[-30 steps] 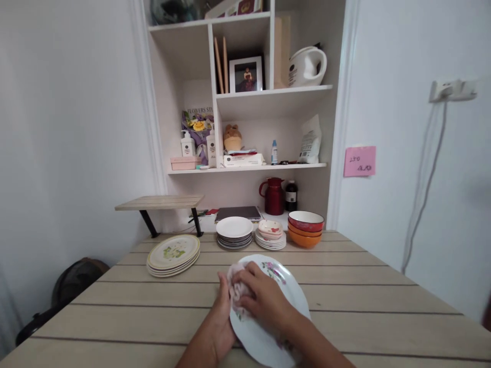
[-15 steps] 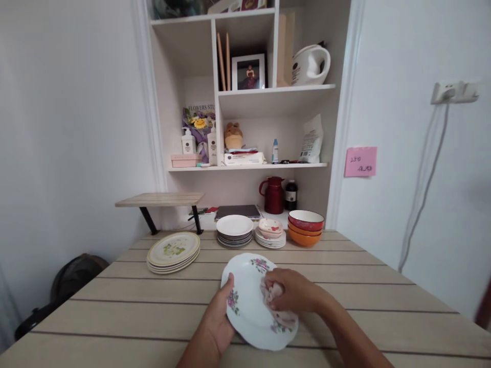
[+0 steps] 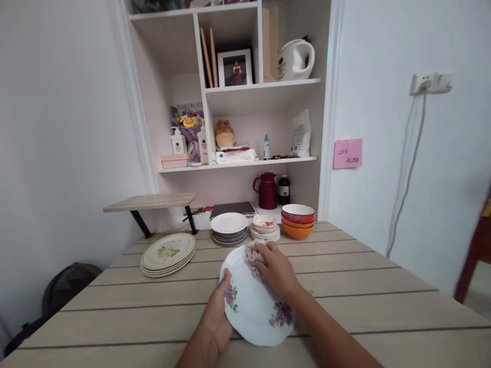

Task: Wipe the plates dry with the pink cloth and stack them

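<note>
A white plate with a wavy rim and purple flower prints is tilted above the near part of the table. My left hand grips its left edge, thumb on the upper face and the other fingers hidden beneath. Bunched in my right hand is a pale pink cloth, pressed on the plate's far rim. The hand and forearm cover part of the plate's right side.
Behind the plate stand a stack of green-printed plates, a stack of white-topped plates, small dishes and stacked red and orange bowls. A raised wooden shelf stands at the back left, a red jug at the back.
My right hand has moved the cloth from the plate's right middle up to its far rim. My left hand keeps its hold. The camera view has turned slightly right.
</note>
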A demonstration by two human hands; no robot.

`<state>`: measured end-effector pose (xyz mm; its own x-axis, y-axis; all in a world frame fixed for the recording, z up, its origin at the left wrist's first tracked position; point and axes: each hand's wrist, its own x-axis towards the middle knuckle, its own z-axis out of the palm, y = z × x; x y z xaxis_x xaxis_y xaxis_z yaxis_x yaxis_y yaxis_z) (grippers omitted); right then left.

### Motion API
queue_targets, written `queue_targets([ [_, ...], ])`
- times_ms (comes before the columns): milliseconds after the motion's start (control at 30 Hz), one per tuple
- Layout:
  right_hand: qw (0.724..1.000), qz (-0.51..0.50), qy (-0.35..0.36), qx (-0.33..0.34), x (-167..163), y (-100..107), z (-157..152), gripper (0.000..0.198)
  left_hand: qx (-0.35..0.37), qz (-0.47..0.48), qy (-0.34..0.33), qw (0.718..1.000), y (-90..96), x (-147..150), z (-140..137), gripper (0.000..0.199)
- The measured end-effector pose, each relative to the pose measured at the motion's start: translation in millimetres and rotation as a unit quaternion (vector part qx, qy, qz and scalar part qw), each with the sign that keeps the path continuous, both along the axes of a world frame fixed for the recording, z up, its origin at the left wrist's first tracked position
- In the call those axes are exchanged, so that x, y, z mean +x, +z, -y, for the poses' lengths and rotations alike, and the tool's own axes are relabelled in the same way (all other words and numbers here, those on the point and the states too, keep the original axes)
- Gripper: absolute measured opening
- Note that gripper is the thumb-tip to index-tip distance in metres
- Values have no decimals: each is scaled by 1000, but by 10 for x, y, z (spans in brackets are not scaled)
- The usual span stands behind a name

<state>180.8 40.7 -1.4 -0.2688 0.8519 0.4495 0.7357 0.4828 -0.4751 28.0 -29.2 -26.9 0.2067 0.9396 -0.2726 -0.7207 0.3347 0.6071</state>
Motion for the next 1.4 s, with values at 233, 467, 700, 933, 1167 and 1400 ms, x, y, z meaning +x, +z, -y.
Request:
queue_targets([
  [233,994,-10,-95,50,-50,-86,-4,31,23,24,-19,999,62,26,35,64],
  [467,992,-15,120,48,-169,-11,147,32,62,40,-19,997,104,64,66,70],
  [700,960,7,280,24,-190,72,356,24,64,27,-40,997,14,18,14,78],
  [933,947,32,320,-12,-142,105,444,25,63,45,-79,994,8,-31,1,81],
  [1167,989,10,147,26,-50,25,182,32,47,23,-41,998,-60,-59,-50,80],
  [1400,998,-2,45,34,151,54,-18,29,33,-13,-32,999,-62,-49,-27,70],
])
